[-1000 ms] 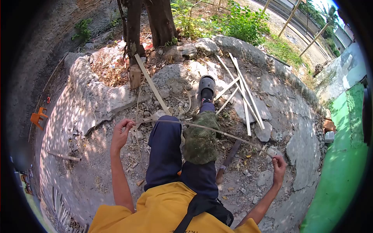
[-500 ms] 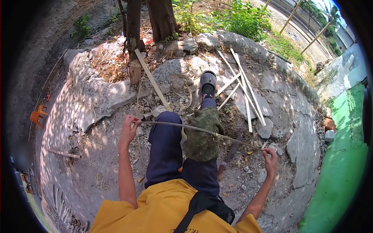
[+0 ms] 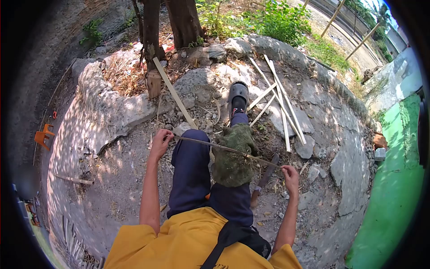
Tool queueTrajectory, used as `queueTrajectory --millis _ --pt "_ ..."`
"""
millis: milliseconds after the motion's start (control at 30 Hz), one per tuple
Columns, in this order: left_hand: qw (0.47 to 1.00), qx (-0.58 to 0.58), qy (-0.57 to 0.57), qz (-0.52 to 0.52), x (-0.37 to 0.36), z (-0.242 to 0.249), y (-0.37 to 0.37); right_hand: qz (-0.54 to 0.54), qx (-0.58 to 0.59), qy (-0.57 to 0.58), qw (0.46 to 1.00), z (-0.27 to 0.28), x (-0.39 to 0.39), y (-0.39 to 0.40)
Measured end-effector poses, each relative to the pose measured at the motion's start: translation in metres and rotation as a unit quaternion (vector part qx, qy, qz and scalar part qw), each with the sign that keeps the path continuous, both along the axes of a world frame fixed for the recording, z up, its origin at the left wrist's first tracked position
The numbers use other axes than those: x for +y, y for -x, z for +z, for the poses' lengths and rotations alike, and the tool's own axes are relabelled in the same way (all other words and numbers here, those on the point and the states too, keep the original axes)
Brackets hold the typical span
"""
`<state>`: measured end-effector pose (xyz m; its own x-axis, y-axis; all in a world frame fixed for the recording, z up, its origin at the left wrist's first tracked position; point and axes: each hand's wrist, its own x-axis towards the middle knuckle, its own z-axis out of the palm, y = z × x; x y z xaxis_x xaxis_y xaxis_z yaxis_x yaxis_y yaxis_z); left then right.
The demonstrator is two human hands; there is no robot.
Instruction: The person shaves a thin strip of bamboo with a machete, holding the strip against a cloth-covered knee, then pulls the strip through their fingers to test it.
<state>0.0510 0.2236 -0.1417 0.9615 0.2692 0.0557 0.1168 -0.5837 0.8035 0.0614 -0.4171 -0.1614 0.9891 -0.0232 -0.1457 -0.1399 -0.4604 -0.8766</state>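
Observation:
A long, thin bamboo strip [image 3: 210, 144] stretches across my thighs, a little higher at its left end. My left hand [image 3: 162, 140] pinches that end between thumb and fingers, left of my knee. At the other end, my right hand [image 3: 291, 175] has its fingers closed on the strip. Under the strip's middle, a dark green, worn cloth [image 3: 234, 162] covers my right leg. Beside that leg a machete [image 3: 267, 174] with a brown handle lies on the ground, partly beneath the strip.
Several pale split strips [image 3: 282, 107] lie crossed on broken concrete beyond my right foot. A wider slat [image 3: 174, 92] leans near a tree trunk [image 3: 184, 24]. An orange chair [image 3: 43, 136] stands far left, and a green wall [image 3: 387, 188] runs along the right.
My hands have come closer together, still at the strip's ends. The left shifted right and slightly up; the right shifted left and slightly up.

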Motion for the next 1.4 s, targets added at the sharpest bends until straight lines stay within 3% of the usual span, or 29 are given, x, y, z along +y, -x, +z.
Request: queueTrajectory --millis 300,467,700,767,900,967,1033,1100,1233,1300,1333,1400 --pt "0.999 0.019 -0.023 -0.037 -0.004 -0.013 -0.017 0.020 0.019 -0.019 0.999 -0.038 0.025 -0.011" --pt "0.999 0.002 0.007 -0.035 0.009 0.000 -0.017 0.008 0.008 -0.041 0.999 -0.024 0.015 -0.016" --pt "0.997 -0.061 -0.035 0.029 0.063 0.093 0.016 -0.054 -0.169 0.140 0.974 0.111 -0.030 0.006" --pt "0.990 -0.042 -0.105 0.090 0.071 0.124 0.025 -0.078 -0.163 0.152 0.972 0.150 -0.035 0.013" --pt "0.950 -0.149 -0.238 0.134 0.038 0.198 0.031 -0.078 -0.172 0.191 0.963 0.225 -0.009 0.019" --pt "0.911 -0.255 -0.289 0.146 0.011 0.229 0.032 -0.027 -0.195 0.292 0.936 0.249 0.006 0.021" --pt "0.880 -0.338 -0.309 0.125 -0.037 0.260 0.032 -0.029 -0.158 0.268 0.950 0.262 0.023 0.019" --pt "0.867 -0.378 -0.323 0.020 -0.077 0.275 0.030 0.040 -0.198 0.253 0.946 0.268 0.035 0.013" --pt "0.885 -0.342 -0.306 -0.077 -0.124 0.276 0.026 0.083 -0.170 0.258 0.948 0.277 0.047 0.008" --pt "0.905 -0.175 -0.281 -0.265 -0.123 0.264 0.021 0.111 -0.173 0.244 0.948 0.274 0.047 0.007" --pt "0.905 -0.175 -0.282 -0.268 -0.120 0.258 0.020 0.109 -0.172 0.243 0.949 0.273 0.045 0.005" --pt "0.918 -0.040 -0.137 -0.370 -0.112 0.243 0.022 0.147 -0.096 0.225 0.958 0.271 0.036 0.003"
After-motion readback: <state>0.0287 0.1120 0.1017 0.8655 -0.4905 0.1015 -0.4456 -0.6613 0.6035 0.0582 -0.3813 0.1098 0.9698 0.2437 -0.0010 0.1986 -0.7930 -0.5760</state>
